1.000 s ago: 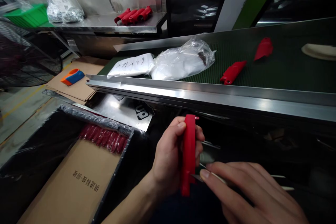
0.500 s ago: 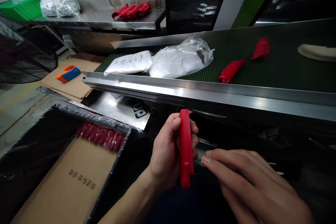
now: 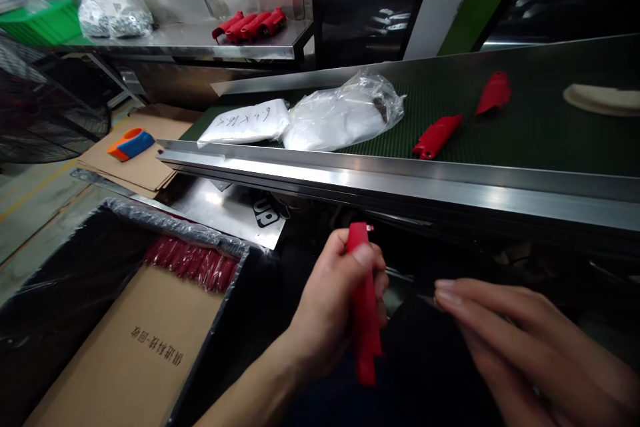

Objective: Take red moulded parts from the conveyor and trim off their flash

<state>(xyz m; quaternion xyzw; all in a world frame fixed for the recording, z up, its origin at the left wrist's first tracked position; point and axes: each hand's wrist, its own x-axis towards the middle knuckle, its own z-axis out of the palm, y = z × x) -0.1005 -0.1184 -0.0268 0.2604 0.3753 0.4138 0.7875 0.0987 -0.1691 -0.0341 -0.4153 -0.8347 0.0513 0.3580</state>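
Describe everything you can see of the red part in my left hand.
The red part looks long and narrow, with a smooth, plastic-looking surface. A small shiny bit shows at its upper right; its lower right edge is stepped. It is nearly upright, top tilted slightly left, lower in the picture than the metal rail. Your left hand grips it, thumb across its upper part; its far side is hidden.

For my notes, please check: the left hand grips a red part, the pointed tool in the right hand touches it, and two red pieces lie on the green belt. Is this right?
Not quite: in the head view, the pointed tool in the right hand is apart from the red part. The left hand grips that part, and two red pieces lie on the green belt.
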